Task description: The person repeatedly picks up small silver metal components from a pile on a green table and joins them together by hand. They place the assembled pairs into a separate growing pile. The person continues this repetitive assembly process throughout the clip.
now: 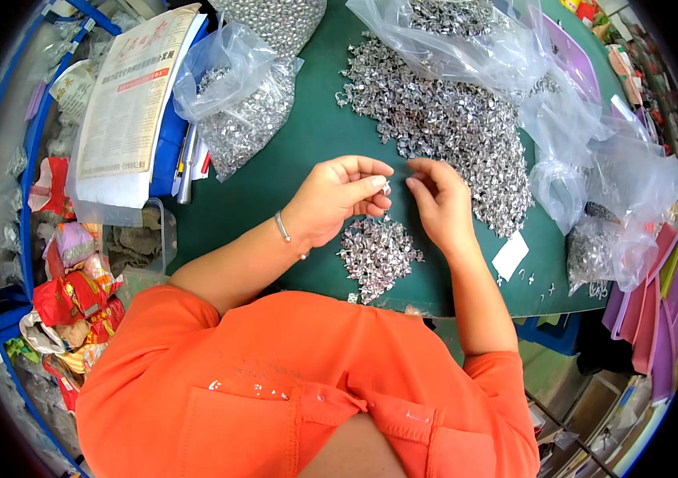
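My left hand [337, 195], with a bangle at the wrist, pinches a small silver metal piece [386, 188] between thumb and fingers. Just right of it is my right hand [441, 201], its fingers bent and the thumb apart from them; nothing shows between them. Below both hands, a small pile of silver metal pieces [376, 256] lies near the table's front edge. A much larger heap of similar pieces [442, 119] spreads beyond my right hand. The exact shape of the held piece is too small to make out.
The green table [319, 119] carries a clear bag of metal pieces [247, 119] at the far left, beside a newspaper [133, 95]. More plastic bags [566, 171] and a white paper slip [510, 255] lie at right. A clear plastic bin [165, 239] stands at the left edge.
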### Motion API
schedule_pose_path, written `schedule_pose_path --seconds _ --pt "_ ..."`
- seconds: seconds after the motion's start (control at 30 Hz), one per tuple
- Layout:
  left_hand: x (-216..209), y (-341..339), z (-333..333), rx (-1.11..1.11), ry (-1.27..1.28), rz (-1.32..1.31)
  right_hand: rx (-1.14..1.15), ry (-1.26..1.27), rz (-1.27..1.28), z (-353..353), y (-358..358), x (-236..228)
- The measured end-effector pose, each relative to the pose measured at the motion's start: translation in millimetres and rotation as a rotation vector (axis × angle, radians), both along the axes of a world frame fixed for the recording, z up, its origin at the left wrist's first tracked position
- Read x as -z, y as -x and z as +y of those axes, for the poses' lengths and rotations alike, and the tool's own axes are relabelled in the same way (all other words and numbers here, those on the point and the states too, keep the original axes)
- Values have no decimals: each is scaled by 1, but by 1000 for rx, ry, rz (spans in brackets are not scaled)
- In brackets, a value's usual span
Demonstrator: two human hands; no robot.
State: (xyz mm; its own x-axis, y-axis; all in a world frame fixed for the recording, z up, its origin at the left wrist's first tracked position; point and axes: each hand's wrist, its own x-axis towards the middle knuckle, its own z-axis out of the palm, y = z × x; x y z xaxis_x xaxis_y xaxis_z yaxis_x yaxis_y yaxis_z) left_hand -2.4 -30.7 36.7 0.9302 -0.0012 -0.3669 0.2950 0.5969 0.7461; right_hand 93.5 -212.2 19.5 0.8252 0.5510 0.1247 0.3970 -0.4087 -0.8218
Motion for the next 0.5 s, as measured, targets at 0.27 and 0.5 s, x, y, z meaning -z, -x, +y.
schedule_pose_path --seconds 0.27,0.5 --pt "-7 -1 -4 -19 36 -26 8 -631 724 -14 28 -14" --pt "-13 -2 -4 46 68 -67 8 -891 884 -20 35 -15"
